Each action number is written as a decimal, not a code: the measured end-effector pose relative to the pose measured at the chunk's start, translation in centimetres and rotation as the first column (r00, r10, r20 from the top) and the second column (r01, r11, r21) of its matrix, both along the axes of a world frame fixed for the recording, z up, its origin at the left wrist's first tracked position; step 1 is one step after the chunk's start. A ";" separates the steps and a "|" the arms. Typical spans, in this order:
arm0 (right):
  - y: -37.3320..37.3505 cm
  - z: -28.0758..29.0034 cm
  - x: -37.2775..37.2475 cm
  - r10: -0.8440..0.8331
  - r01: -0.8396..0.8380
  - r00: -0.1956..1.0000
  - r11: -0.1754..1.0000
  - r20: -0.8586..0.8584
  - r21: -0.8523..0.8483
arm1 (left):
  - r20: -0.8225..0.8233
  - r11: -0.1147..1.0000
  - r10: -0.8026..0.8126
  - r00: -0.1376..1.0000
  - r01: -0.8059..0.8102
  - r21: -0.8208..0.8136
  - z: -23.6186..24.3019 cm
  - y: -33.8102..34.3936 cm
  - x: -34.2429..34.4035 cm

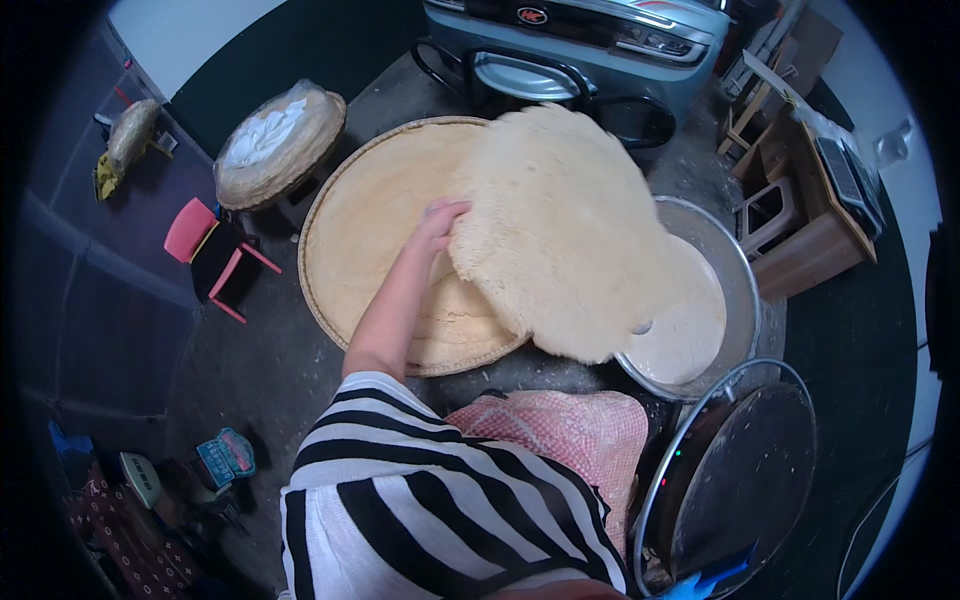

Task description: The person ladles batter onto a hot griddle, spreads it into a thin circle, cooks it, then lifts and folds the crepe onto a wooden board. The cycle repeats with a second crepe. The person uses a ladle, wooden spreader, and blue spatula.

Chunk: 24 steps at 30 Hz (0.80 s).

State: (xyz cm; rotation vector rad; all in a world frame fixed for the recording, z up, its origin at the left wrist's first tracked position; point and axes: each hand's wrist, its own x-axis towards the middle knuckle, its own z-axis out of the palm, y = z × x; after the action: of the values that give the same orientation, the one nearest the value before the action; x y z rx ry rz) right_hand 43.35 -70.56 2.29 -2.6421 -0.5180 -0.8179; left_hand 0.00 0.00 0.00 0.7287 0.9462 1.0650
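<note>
Left hand (440,224) closed on the edge of a thin pale sheet (565,240), with the round tray (303,245) at left and the metal bowl (742,275) at right

We see the left fingers (460,207) pinched on the sheet's left edge — the right hand is out of view, so we can't tell its state. The sheet is broad and ragged-edged, spread across the tray's right part and the bowl's left rim as we look down; we can't tell if it touches either. More pale layer (380,220) lies in the tray, cracked near its lower edge. Pale batter (695,335) sits in the bowl. We have a round dark griddle (750,470) just below the bowl, a pink checked cloth (580,420) near the tray, and a pink chair (192,230) off to the left
</note>
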 end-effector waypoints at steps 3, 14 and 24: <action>3.6 1.3 0.3 0.074 -0.076 0.994 0.997 -0.078 -0.025 | 0.008 0.977 0.209 0.978 -0.208 -0.046 -4.7 1.9 -5.8; 9.6 1.5 1.7 0.118 -0.080 0.905 0.991 -0.408 0.109 | -0.406 0.787 0.529 0.745 -0.610 -0.096 -20.1 5.6 -18.9; 13.5 2.2 -1.1 0.163 -0.125 0.900 0.985 -0.403 0.118 | -0.486 0.695 0.582 0.652 -0.709 -0.119 -20.8 5.1 -19.4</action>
State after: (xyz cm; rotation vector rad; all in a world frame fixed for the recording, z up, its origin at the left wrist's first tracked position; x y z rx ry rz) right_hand 42.25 -57.10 4.46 -2.5512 -0.5367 -0.2177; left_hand -19.42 5.14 -20.80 0.3405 1.8028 1.3731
